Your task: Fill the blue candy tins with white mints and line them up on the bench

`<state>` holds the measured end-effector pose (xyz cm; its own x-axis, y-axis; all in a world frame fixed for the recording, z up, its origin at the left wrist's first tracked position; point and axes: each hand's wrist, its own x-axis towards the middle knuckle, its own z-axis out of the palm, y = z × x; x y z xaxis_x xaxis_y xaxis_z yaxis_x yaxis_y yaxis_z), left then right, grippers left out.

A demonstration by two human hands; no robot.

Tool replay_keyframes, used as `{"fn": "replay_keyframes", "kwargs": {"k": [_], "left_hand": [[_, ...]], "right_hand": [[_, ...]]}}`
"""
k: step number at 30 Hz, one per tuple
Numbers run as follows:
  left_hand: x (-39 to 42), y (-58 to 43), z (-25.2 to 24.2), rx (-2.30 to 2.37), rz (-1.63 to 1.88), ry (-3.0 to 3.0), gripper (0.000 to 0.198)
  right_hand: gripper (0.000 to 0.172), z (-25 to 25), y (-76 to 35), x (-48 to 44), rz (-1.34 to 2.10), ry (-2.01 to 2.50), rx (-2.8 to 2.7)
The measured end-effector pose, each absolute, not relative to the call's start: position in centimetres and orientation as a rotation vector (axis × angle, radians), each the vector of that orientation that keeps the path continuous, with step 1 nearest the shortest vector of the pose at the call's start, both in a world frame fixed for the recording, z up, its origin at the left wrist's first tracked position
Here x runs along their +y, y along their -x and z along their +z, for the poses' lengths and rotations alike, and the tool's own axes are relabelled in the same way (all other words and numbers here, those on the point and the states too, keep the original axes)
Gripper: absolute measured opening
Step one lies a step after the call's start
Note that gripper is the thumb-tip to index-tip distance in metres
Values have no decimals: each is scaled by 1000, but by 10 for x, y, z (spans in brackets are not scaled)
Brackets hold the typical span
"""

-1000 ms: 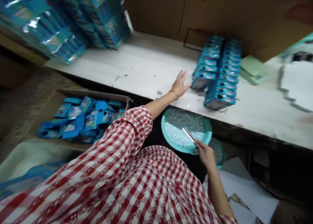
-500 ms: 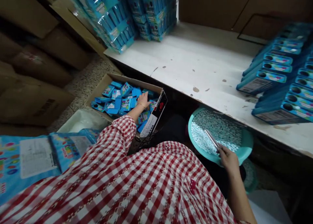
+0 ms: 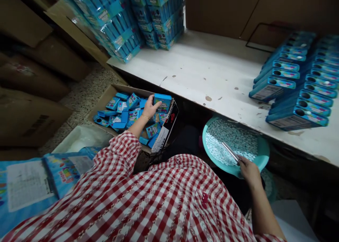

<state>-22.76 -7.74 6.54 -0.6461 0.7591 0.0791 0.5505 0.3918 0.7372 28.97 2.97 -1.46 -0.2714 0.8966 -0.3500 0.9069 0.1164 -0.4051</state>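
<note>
My left hand (image 3: 150, 107) is closed on a small blue box (image 3: 162, 102), lifted just above a cardboard carton (image 3: 105, 98) on the floor that holds several loose blue boxes. My right hand (image 3: 249, 171) grips a thin metal tool (image 3: 230, 152) whose tip lies over a teal bowl (image 3: 261, 159) full of small pale pellets. I wear a red and white checked sleeve.
A worn white tabletop (image 3: 212, 69) runs across the view. Rows of open blue boxes (image 3: 296, 83) stand at its right. Wrapped bundles of blue boxes (image 3: 137, 19) are stacked at the back left. Brown cartons (image 3: 31, 104) and flat blue packs (image 3: 39, 178) lie at the left.
My left hand went from the rows on the table down into the floor carton and has now lifted one blue box. My right hand kept the tool over the bowl.
</note>
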Motion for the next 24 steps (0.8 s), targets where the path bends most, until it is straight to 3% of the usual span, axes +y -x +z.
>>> {"fn": "replay_keyframes", "kwargs": {"k": [2, 7, 11, 16, 19, 24], "left_hand": [[-81, 211, 90, 2172, 1261, -1162, 46], [-81, 153, 127, 1937, 1280, -1207, 49], [-73, 95, 112, 1638, 1255, -849, 53], [-90, 44, 68, 1548, 893, -560, 41], [-108, 41, 50, 1545, 732, -752, 40], [-124, 57, 51, 1405, 561, -1181, 30]], "right_hand": [[46, -13, -288, 38, -790, -1834, 2349], [43, 2, -277, 47, -615, -1662, 2401], [46, 18, -273, 43, -439, -1604, 2281], [42, 30, -276, 37, -257, -1492, 2267], [39, 20, -268, 36, -383, -1545, 2240], [42, -24, -225, 37, -950, -1861, 2080]]}}
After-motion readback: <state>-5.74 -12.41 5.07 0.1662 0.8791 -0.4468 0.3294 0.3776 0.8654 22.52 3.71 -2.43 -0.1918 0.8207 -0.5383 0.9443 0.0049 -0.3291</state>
